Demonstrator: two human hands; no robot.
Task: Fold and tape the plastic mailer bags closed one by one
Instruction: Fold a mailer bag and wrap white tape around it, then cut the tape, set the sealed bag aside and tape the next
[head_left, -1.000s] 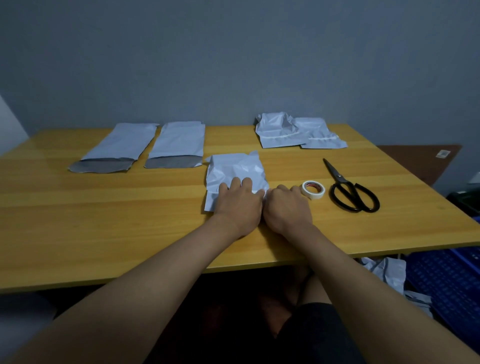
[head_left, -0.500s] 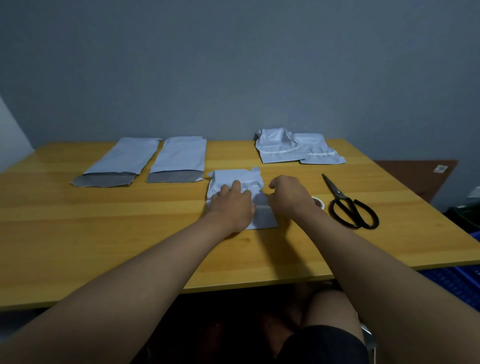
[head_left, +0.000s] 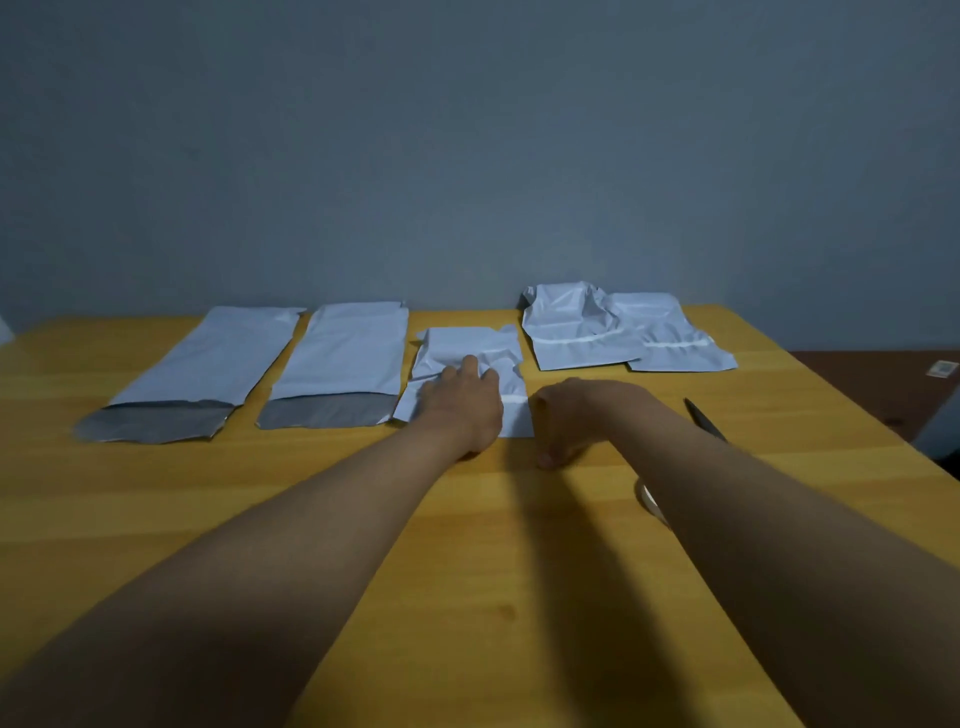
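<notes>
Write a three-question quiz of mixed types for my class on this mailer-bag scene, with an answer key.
1. True or false: the left hand rests flat on the folded mailer.
2. Multiple choice: How many flat mailers with an open grey flap lie left of that hand? A) one B) two C) four
3. Short answer: Which tool is partly hidden behind the right forearm, with only its blade tip showing?

Key:
1. True. Its fingers lie spread on the crumpled bag.
2. B. The far-left mailer and the second mailer lie side by side on the table.
3. The scissors. The right hand holds nothing, and its fingers curl down towards the table.
</notes>
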